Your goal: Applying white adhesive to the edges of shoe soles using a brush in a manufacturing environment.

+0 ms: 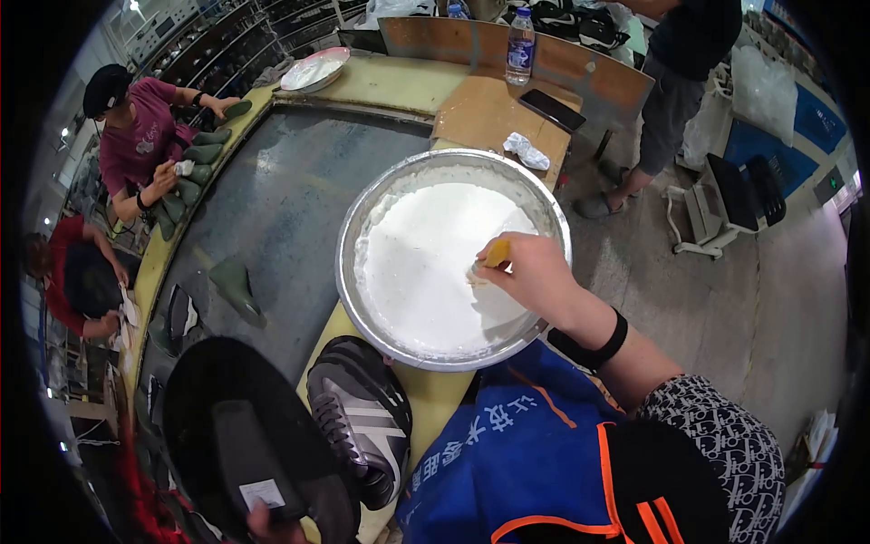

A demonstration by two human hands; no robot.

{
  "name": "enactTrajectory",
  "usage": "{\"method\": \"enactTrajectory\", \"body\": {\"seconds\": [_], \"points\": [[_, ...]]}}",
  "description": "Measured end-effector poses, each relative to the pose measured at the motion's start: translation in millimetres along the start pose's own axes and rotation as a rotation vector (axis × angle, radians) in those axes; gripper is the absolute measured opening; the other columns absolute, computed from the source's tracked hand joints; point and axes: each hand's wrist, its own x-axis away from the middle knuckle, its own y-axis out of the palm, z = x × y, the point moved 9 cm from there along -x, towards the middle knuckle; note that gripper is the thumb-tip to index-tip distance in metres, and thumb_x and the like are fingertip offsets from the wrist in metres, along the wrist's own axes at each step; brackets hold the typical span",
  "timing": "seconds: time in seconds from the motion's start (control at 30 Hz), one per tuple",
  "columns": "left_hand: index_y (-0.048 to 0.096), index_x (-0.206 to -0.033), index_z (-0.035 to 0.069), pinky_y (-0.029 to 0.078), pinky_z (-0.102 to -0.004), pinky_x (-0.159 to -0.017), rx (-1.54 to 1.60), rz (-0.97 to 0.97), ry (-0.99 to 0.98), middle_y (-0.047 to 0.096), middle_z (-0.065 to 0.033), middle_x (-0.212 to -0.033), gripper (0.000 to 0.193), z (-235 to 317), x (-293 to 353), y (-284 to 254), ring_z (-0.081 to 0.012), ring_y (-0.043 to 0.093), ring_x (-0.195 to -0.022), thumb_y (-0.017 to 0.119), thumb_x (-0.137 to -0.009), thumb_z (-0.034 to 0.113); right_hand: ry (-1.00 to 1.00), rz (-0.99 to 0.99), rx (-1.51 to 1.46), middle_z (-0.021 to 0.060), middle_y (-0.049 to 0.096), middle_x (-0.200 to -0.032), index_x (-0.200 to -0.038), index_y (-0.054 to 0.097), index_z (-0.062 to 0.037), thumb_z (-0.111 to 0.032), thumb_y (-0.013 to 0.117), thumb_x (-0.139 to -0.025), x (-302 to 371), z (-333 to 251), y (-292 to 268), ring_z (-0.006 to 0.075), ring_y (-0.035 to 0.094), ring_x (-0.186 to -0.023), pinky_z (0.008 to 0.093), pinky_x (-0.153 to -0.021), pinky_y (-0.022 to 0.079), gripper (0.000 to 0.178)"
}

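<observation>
A wide metal basin (349,249) of white liquid (435,263) stands in front of me. Over its right side, my right hand (535,272) is closed on a small yellow-handled brush (497,253), whose pale tip meets the white surface. At the lower left, my left hand (265,524) shows only in part, its fingers against a black shoe (231,408) held close to the camera; a white label sits on the shoe. Between that shoe and the basin rests a grey sneaker (362,412) with pale stripes and laces.
A dark conveyor (308,181) with yellow edges carries green shoe lasts (236,286). Two co-workers (149,136) sit along its left side; another person (680,82) stands at the far right. A bottle (519,50), phone (553,110) and crumpled tissue (526,150) lie beyond the basin.
</observation>
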Motion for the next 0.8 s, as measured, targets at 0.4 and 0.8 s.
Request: {"method": "enactTrajectory", "body": {"seconds": [0.4,0.8], "points": [[0.065,-0.092,-0.004,0.038,-0.023,-0.028,0.303,-0.729,-0.775,0.061,-0.0135,-0.057,0.032,-38,9,163,-0.0133,0.048,-0.033,0.054,-0.083,0.024,-0.195,0.116,-0.115,0.0091,0.066,-0.085,-0.089,0.067,-0.0061,-0.017,0.075,-0.08,7,-37,-46,0.0291,0.065,-0.076,0.0355,-0.069,0.052,0.016],[0.066,-0.097,-0.005,0.053,-0.0241,-0.045,0.104,-0.573,-0.491,0.071,-0.0151,-0.081,0.03,-6,24,190,-0.0166,0.064,-0.052,0.055,-0.081,0.017,-0.329,0.052,-0.355,0.0086,0.066,-0.085,-0.088,0.066,-0.0067,-0.015,0.074,-0.079,3,-62,-62,0.0293,0.065,-0.08,0.0355,-0.07,0.051,0.014]]}}
